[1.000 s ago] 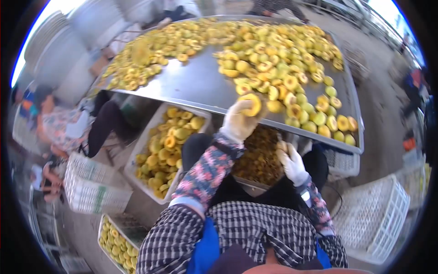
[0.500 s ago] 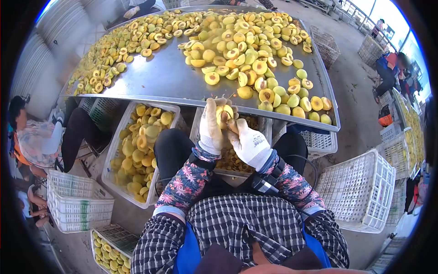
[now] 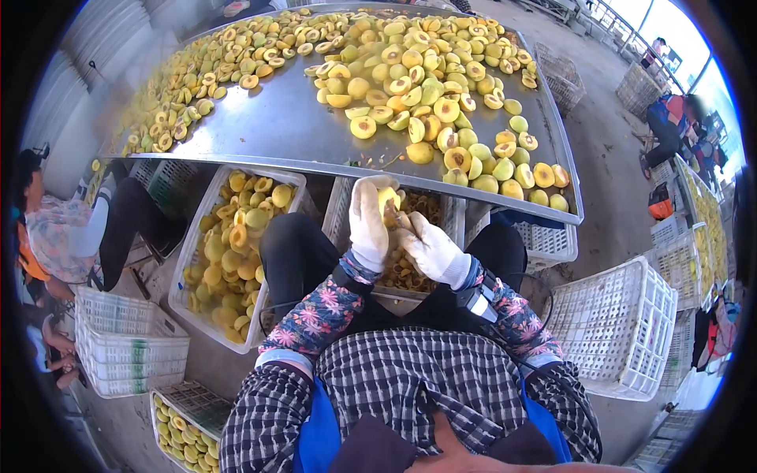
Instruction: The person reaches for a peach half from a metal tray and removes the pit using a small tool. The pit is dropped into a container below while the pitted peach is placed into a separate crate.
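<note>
Bright daylight, blown out at upper right. White glare on left half of metal table [image 3: 315,134]; darker shade under its near edge. Fisheye: bowed edges, black vignette, blue fringing on the right. Hazy smear upper left. Middle fairly sharp, far background soft.
</note>
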`<action>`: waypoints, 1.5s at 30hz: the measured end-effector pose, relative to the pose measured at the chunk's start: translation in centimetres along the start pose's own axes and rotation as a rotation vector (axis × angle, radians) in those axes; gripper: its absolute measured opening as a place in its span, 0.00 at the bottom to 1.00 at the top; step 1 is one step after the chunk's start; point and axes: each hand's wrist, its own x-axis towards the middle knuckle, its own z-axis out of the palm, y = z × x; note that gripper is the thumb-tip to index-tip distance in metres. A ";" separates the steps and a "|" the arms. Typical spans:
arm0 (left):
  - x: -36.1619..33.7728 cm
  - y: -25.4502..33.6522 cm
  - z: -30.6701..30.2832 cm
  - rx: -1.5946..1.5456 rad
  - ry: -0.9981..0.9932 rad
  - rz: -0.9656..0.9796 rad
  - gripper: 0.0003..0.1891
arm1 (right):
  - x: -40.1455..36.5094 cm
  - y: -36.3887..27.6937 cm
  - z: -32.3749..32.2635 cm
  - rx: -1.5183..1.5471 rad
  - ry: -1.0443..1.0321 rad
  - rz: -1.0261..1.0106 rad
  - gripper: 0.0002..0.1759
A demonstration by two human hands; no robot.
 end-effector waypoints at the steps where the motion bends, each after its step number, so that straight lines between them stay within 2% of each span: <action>1: 0.3 0.4 0.0 -0.170 0.026 -0.166 0.22 | -0.1 0.3 0.1 -0.161 0.021 -0.134 0.12; 2: 0.6 1.1 -0.3 -0.166 0.025 -0.172 0.22 | -0.2 0.4 -0.1 -0.155 0.021 -0.129 0.12; 4: 1.2 2.3 -0.9 -0.179 -0.123 -0.486 0.25 | -0.1 0.6 -0.5 -0.281 -0.008 -0.211 0.10; 6: 1.6 1.8 -0.9 -0.092 -0.175 -0.487 0.25 | -0.3 1.0 -0.1 -0.292 0.041 -0.247 0.11; 8: 1.7 0.8 -0.5 -0.206 -0.083 -0.557 0.25 | -0.3 0.7 0.3 0.099 -0.062 -0.065 0.13; 9: 1.5 0.4 -0.4 -0.206 -0.084 -0.556 0.25 | -0.9 0.3 0.4 0.610 -0.168 0.227 0.21; 10: 1.2 0.4 -0.2 -0.225 -0.074 -0.472 0.25 | -1.1 -0.2 0.4 0.615 -0.164 0.229 0.21; 11: 1.0 0.5 0.0 -0.241 -0.065 -0.390 0.25 | -1.2 -0.4 0.5 0.769 -0.199 0.290 0.20; 12: 1.1 0.7 -0.1 -0.236 -0.070 -0.394 0.25 | -1.3 -0.7 0.4 0.922 -0.234 0.349 0.19; 14: 1.9 2.0 -0.3 -0.324 -0.182 -0.593 0.26 | -1.2 -1.3 -0.1 0.949 -0.219 0.422 0.20; 16: 2.1 2.7 -0.4 -0.312 -0.217 -0.621 0.25 | -1.3 -0.7 -0.6 1.176 -0.403 0.466 0.19; 19: 2.2 2.5 -0.3 -0.358 -0.278 -0.696 0.25 | -1.6 0.0 -0.7 1.252 -0.443 0.468 0.21; 21: 1.7 2.8 0.2 -0.333 -0.187 -0.663 0.23 | -1.8 0.4 -0.6 1.315 -0.475 0.465 0.21; 22: 1.7 2.6 0.1 -0.332 -0.199 -0.667 0.23 | -1.9 0.2 -0.5 1.279 -0.457 0.477 0.21; 24: 1.7 1.8 -0.3 -0.139 -0.263 -0.608 0.20 | -2.3 -0.1 -0.5 1.211 -0.429 0.467 0.21; 29: 1.1 5.1 0.0 -0.184 -0.146 -0.644 0.20 | -2.4 -0.8 -0.3 1.196 -0.470 0.426 0.21; 33: 1.5 6.0 -0.7 -0.054 -0.204 -0.586 0.20 | -2.5 -1.1 -0.3 1.190 -0.532 0.397 0.19; 35: 2.8 6.8 -2.2 0.175 -0.276 -0.476 0.18 | -3.2 -0.9 -1.3 1.186 -0.613 0.356 0.19; 36: 4.0 4.0 -6.2 0.336 -0.163 -0.123 0.17 | -3.7 -0.4 -1.7 1.193 -0.612 0.350 0.19; 37: 5.1 6.3 -6.6 0.156 0.103 -0.420 0.17 | -4.0 0.4 -2.3 1.156 -0.518 0.318 0.20; 38: 6.7 6.0 -10.3 0.523 0.157 -0.230 0.22 | -4.3 1.4 -2.9 1.119 -0.423 0.283 0.21; 39: 8.1 6.3 -13.8 0.662 0.138 -0.238 0.23 | -3.5 3.3 -3.6 0.844 -0.437 0.270 0.22; 40: 9.4 6.7 -16.9 0.803 0.119 -0.244 0.23 | -3.4 4.2 -3.6 0.854 -0.433 0.257 0.22; 42: 11.4 6.7 -22.0 1.277 -0.041 -0.383 0.22 | -3.6 5.1 -3.0 -0.184 -0.159 -0.034 0.21; 43: 11.3 8.2 -19.7 1.527 -0.205 -0.246 0.20 | -3.6 3.2 -3.8 -0.275 -0.262 0.149 0.22; 44: 12.2 7.2 -19.6 1.537 -0.330 -0.098 0.20 | -3.5 3.5 -3.6 -0.277 -0.258 0.139 0.22; 45: 12.2 7.3 -15.6 1.470 -0.288 -0.166 0.20 | -3.6 4.2 -3.1 -0.297 -0.214 0.083 0.24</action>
